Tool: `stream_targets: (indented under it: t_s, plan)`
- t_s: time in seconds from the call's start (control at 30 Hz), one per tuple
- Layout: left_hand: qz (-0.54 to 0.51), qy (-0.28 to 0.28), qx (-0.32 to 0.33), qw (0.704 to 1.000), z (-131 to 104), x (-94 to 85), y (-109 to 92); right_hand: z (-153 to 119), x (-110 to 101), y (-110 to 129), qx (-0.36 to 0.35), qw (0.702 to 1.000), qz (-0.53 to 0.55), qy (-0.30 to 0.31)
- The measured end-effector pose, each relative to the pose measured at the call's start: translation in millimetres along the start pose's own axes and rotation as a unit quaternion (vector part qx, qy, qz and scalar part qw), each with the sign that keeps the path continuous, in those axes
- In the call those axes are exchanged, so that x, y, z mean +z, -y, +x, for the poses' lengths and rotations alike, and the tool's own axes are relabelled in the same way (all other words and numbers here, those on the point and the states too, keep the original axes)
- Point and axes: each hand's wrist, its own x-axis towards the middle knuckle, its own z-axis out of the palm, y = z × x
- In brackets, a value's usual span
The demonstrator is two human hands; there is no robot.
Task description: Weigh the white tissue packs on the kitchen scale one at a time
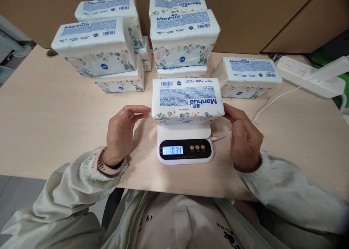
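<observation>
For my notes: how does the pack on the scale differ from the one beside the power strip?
The weighed pack sits on the scale; the other pack lies on the tabletop. The weighed pack has the left hand and right hand at its ends; the other pack has neither. In the picture, the weighed pack's lettering is upside down, the other pack's upright. Both are white with blue print and floral decoration.

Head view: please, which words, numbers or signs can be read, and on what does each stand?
"Manhua 漫花": pack on the scale, upside down; also some packs behind.
"103.4": screen.
Power sign, "M", "T": buttons.
"ELME", seemingly: shirt.
Too small or blurred: small print on packs, below buttons; other marks on shirt.
</observation>
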Motion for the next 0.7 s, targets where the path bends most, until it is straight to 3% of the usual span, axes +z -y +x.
stream_targets:
  t_s: [0.07,0.23,0.33,0.43,0.5,0.6,0.7]
  plan:
    - [-0.012,0.023,-0.010,1.000,-0.5,0.6,-0.7,-0.2,1.5,0.5,0.006,0.999,0.035,0.015]
    - [-0.011,0.162,-0.015,0.987,-2.7,10.5,-14.3,2.6,6.2,7.2,0.009,0.991,0.038,0.131]
    - [-0.018,0.219,-0.004,0.976,3.6,31.4,-34.8,19.8,1.6,5.7,-0.069,0.996,0.006,0.048]
    - [-0.024,0.264,0.009,0.964,22.8,71.7,-58.8,51.2,-15.4,-4.7,-0.167,0.980,-0.052,-0.097]
    - [-0.006,0.288,-0.001,0.958,42.3,106.6,-68.8,72.3,-31.8,-17.0,-0.202,0.962,-0.098,-0.159]
    - [0.015,0.316,-0.041,0.948,74.8,157.2,-64.6,92.3,-55.0,-41.3,-0.177,0.959,-0.133,-0.178]
    - [0.030,0.354,-0.035,0.934,100.6,190.8,-43.4,98.3,-68.7,-66.1,-0.106,0.971,-0.133,-0.166]
